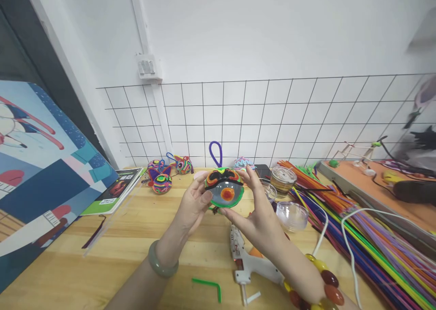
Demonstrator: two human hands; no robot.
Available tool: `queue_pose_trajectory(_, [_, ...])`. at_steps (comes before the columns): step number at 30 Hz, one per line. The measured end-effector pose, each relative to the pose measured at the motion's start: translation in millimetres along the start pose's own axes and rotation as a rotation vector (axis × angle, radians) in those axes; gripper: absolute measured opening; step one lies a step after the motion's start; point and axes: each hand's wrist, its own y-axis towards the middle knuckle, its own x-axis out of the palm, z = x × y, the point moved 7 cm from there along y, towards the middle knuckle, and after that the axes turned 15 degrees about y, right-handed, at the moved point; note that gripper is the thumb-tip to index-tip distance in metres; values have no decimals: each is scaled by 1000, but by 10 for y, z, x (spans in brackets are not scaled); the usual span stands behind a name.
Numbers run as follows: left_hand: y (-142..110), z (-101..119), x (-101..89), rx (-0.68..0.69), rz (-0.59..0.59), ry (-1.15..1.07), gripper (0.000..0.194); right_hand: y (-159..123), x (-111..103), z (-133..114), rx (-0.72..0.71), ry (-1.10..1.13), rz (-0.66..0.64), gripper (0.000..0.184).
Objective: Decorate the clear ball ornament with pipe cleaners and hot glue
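Note:
Between my two hands, above the wooden table, is a round clear ornament (220,195) trimmed with coloured pipe cleaners. An orange disc shows inside its clear part, and a purple loop (215,153) rises from the top. My left hand (195,201) grips its left side, thumb at the front. On the right, my right hand (257,210) has its thumb at the lower edge and its fingers by the upper right side. Below the hands lies a white glue gun (250,262) with a cord. A bent green pipe cleaner (209,283) lies to its left.
Pipe-cleaner bundles (357,237) cover the right side. Several finished colourful ornaments (161,182) stand at the back left, near a magazine (117,189). A clear plastic shell (292,215) and a round jar (282,180) sit right of my hands. A wire grid (235,114) lines the wall.

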Motion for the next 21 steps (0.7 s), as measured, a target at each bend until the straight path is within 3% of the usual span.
queue_pose_trajectory(8, [-57, 80, 66, 19, -41, 4, 55, 31, -83, 99, 148, 246, 88, 94])
queue_pose_trajectory(11, [-27, 184, -104, 59, 107, 12, 46, 74, -195, 137, 153, 289, 163, 95])
queue_pose_trajectory(14, [-1, 204, -290, 16, 287, 36, 40, 105, -310, 189, 166, 325, 244, 96])
queue_pose_trajectory(21, [-9, 187, -265, -56, 263, 53, 38, 124, -371, 260, 200, 414, 287, 97])
